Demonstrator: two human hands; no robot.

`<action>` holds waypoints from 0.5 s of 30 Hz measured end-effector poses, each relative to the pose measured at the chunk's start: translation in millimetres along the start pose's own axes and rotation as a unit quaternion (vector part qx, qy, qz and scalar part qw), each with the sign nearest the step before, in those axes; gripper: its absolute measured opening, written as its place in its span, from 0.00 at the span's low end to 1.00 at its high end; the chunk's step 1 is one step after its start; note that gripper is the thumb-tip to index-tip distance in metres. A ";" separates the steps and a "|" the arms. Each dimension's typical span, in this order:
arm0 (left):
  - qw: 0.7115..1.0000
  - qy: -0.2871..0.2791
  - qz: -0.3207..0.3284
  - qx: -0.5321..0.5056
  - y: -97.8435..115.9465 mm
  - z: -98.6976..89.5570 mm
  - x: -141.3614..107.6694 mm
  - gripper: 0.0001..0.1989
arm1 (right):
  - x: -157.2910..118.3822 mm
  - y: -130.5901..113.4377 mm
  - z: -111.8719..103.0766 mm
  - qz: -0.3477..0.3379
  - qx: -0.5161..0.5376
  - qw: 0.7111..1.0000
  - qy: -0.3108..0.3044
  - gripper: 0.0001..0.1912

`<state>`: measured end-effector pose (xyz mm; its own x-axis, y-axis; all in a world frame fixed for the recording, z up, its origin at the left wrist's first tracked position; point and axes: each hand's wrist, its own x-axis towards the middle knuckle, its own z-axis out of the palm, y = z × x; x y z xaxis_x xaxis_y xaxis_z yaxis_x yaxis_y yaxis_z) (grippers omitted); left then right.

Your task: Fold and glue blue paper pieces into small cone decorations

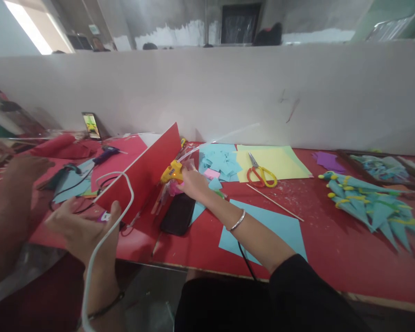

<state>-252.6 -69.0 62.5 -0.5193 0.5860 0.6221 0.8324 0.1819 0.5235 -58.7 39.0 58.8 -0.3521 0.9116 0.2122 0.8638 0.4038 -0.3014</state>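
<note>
**Right hand on the yellow glue gun, left hand open beside a red board**

Right hand point(193, 183): fingers closed at the back of a yellow glue gun point(173, 172), an orange light glowing on its side. Exact finger placement was partly hidden. The gun was above the red tabletop point(332, 240), just right of an upright red board point(148, 173). A long, clear strip point(221, 139) extended from behind the gun toward the wall. Bracelet on the right wrist.

Left hand point(86, 228): open, palm up, fingers spread, left of the board's near end. A small purple-and-white item point(104, 216) showed between thumb and fingers; could not tell whether it was held. A white cable point(98, 251) passed in front of this hand and wrist.

Near the right hand: a black flat case point(178, 214) lay below the gun. Light-blue paper scraps point(221, 161) were piled just beyond the hand. Scissors point(262, 174) with one orange and one yellow handle rested on yellow paper point(287, 159). A thin stick point(275, 203) lay between them and a blue sheet point(273, 226), which was partly under the forearm.

Far right: blue paper cones point(373, 203) with yellow tips, bunched near a tray point(363, 173).

Left of the board: a dark blue glue gun point(105, 155) and, by the wall, a lit phone point(91, 126) propped upright. Another person's hand point(29, 168), blurred, was at far left.
</note>
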 end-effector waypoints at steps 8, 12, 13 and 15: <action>0.990 0.005 -0.033 0.136 9.7 1.8 6.9 0.24 | -1.0 5.7 -1.8 0.013 0.046 0.999 -0.005 0.22; 0.982 0.018 -0.006 0.186 16.6 0.9 10.1 0.27 | -2.6 8.5 -4.6 0.016 0.060 0.998 -0.001 0.21; 0.980 0.013 -0.001 0.198 17.3 0.8 10.9 0.26 | -3.3 9.1 -5.5 0.016 0.063 0.998 0.001 0.21; 0.975 -0.009 0.004 0.221 16.0 1.0 13.1 0.23 | -5.0 10.1 -7.4 0.017 0.068 0.998 0.003 0.21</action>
<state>-245.9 -57.6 78.4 -0.5127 0.6016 0.6125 0.8403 0.4978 0.2145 -45.6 38.0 61.6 -0.3216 0.9244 0.2050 0.8175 0.3803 -0.4325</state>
